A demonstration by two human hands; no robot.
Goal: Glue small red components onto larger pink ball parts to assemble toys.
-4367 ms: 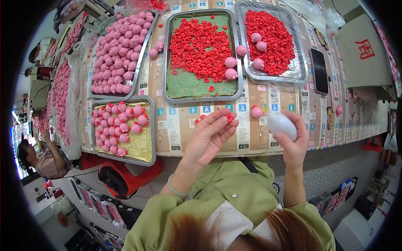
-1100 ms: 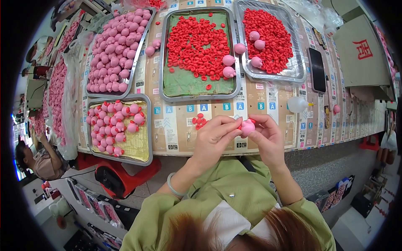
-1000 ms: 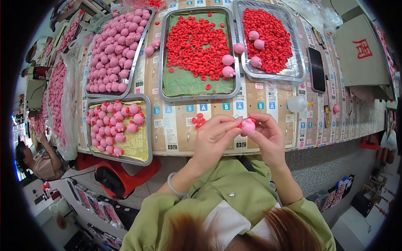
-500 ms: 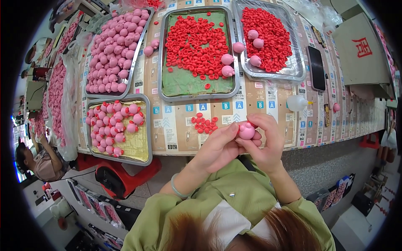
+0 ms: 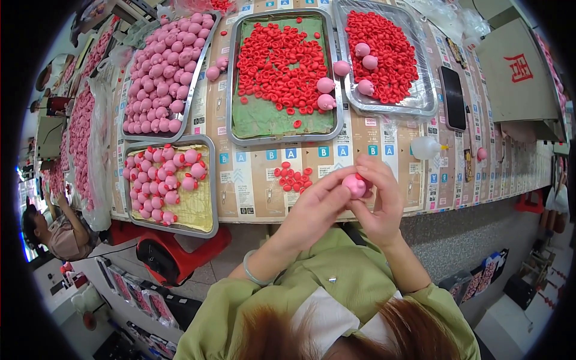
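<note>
Between my two hands, over the table's near edge, is a small round pink pig figure [image 5: 355,188] with a red piece [image 5: 359,176] at its upper side. My left hand [image 5: 321,207] is closed, its thumb and fingers pressing the figure from the left. From the other side my right hand [image 5: 382,201] pinches the figure and the red piece, forefinger above and thumb below. Fingers partly cover the figure. Just left of my hands, a little heap of loose red ring-like pieces [image 5: 292,177] lies on the table.
Red pieces fill a green-lined tray [image 5: 230,90] and a tray [image 5: 384,110] to its right. Pink figures pack a tray [image 5: 198,75] at far left; a yellow-lined tray [image 5: 201,219] holds figures with red pieces. A squeeze bottle [image 5: 425,148], phone [image 5: 452,99] and box [image 5: 510,66] stand rightward.
My left fingers have come up and forward against the pig figure. The figure has turned and shifted slightly, and my right forefinger is more bent over it. The trays have not moved.
</note>
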